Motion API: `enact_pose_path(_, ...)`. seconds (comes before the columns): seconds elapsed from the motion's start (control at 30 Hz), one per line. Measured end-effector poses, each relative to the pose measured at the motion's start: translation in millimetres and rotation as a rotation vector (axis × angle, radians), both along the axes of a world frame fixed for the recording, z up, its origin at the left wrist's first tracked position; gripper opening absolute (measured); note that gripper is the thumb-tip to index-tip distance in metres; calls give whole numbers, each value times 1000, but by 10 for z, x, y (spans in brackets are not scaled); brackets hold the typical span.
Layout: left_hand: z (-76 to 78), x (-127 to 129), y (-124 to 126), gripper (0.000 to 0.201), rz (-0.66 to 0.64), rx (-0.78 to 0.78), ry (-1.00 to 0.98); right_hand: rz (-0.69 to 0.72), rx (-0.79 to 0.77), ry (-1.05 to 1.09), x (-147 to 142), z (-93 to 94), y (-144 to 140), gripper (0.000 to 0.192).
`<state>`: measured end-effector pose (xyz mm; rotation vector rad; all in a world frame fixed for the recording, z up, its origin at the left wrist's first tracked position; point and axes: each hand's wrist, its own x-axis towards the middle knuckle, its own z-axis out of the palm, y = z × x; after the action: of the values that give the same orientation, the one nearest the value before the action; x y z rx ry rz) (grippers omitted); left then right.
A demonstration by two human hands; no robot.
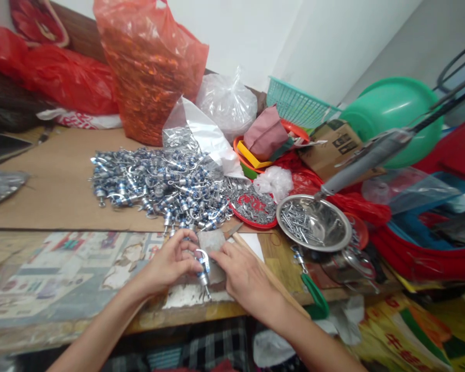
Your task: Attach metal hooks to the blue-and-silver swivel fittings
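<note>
My left hand (180, 258) is closed on a small silver hook fitting (203, 274) with blue bands; its curved hook points up and its thin end down. Just right of it, my right hand (244, 271) has curled fingers, with the thumb side close to the fitting. What those fingers hold, if anything, is hidden. A grey metal block (212, 242) sits between and behind both hands. Beside and partly behind my right hand lies a wooden stick or handle (284, 289). A large pile of similar hook fittings (158, 181) spreads over brown cardboard (58, 181) beyond my hands.
A steel bowl (343, 235) holds long metal pins. Next to it is a red dish (251, 223) of small metal parts. A pointed blade (234, 230) lies near the block. Behind stand a big orange bag (151, 77) and a green basin (399, 113). A grey-handled lever (368, 160) slants in from the right.
</note>
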<state>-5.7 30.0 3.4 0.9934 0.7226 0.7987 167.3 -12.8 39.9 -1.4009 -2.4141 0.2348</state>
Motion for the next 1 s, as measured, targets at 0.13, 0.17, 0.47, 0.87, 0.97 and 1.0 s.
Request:
enact_pose_path(0.13,-11,1,1,42,2,1,7,-135,-170,323,-8,42,38,21)
enact_pose_path(0.17,-14,1,3,41,1,2,8,-178,-267,440,-12,40,53,15)
enact_pose_path(0.47,-18,2,6,42,2,-2,13,-199,-525,679,25,-30,158,13)
enact_pose_path(0.87,-44,4,11,43,8,1,-3,149,-235,170,27,96,194,17)
enact_pose_path(0.97,-57,3,18,43,0,11,-9,134,-263,137,-16,100,231,14)
enact_pose_path(1.0,-63,0,19,43,-2,15,-13,104,-274,142,-36,96,241,14)
